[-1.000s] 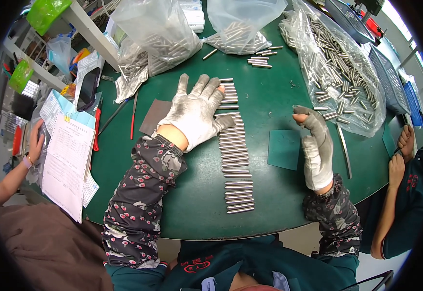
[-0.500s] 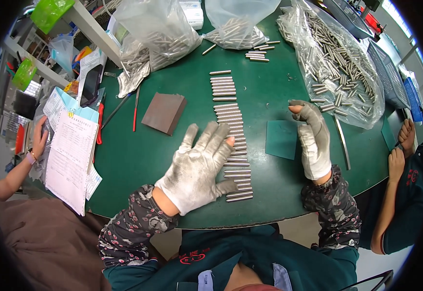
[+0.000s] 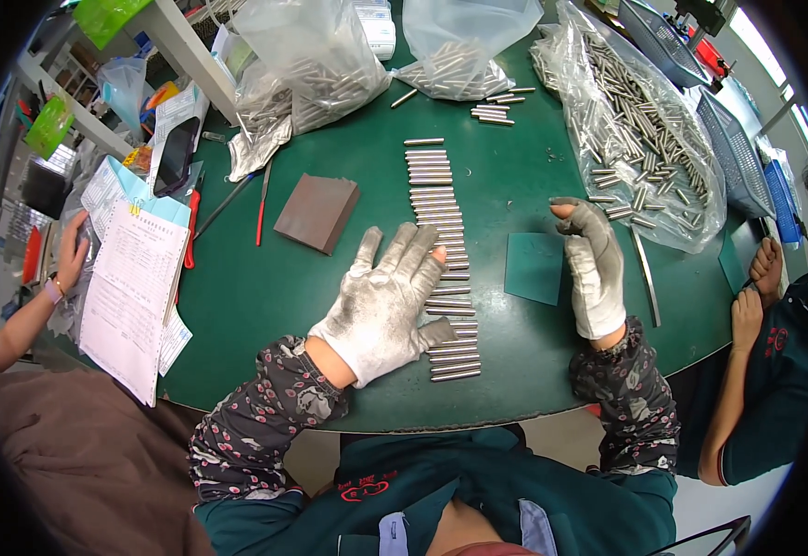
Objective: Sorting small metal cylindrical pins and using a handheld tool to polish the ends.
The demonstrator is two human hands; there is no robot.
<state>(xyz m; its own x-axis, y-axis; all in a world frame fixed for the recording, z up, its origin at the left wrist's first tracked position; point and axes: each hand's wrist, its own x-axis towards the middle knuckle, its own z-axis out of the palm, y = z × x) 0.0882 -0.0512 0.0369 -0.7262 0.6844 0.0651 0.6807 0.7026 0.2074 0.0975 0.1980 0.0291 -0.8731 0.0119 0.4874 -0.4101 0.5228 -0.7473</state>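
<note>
My left hand (image 3: 387, 306), in a dirty white glove, lies flat with fingers spread on the near part of a long row of short metal rods (image 3: 439, 215) laid side by side on the green table (image 3: 255, 296). My right hand (image 3: 595, 267), also gloved, is held on edge to the right of the row, fingers loosely together, holding nothing. It hovers beside a small green pad (image 3: 534, 267).
A brown block (image 3: 317, 212) lies left of the row. Clear plastic bags of metal rods (image 3: 643, 130) sit along the far and right side. Papers (image 3: 130, 292) and a phone (image 3: 173, 154) lie at left, near another person's hand (image 3: 70, 255). A second person sits at right (image 3: 756, 371).
My left hand slid down the rod row toward me, then shifted slightly up and right, still flat on it. My right hand has barely moved.
</note>
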